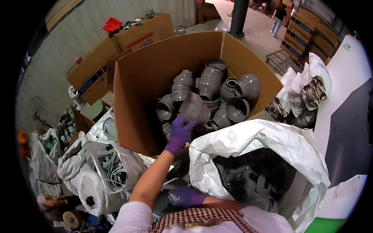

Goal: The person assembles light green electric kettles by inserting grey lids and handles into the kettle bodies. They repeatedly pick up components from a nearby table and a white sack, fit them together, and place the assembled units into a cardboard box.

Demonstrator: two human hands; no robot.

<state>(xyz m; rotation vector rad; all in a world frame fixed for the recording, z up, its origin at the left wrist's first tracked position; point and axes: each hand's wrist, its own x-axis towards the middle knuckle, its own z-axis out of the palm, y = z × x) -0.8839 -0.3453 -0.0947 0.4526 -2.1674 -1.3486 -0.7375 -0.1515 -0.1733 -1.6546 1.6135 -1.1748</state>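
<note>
My left hand [180, 135], in a purple glove, reaches over the near wall of a big open cardboard carton [143, 73]. Its fingers are closed at the lower edge of a grey plastic bowl-shaped piece [195, 109], which is tilted and smeared by motion. Around that piece lie many similar grey round pieces [211, 83], some nested in stacks, others loose on their sides. My right hand [187, 197], also gloved in purple, is low in front of my body beside a dark grey-green surface [162, 204]. Its fingers are blurred, and whether they grip anything is unclear.
A white woven sack [248, 136] of dark grey pieces [254, 182] stands at near right. Sacks of green-grey scraps [110, 165] crowd the left. Stacked cartons [298, 33], stuffed white sacks [307, 87] and a dark pillar [239, 17] stand beyond; a person [278, 19] is far off.
</note>
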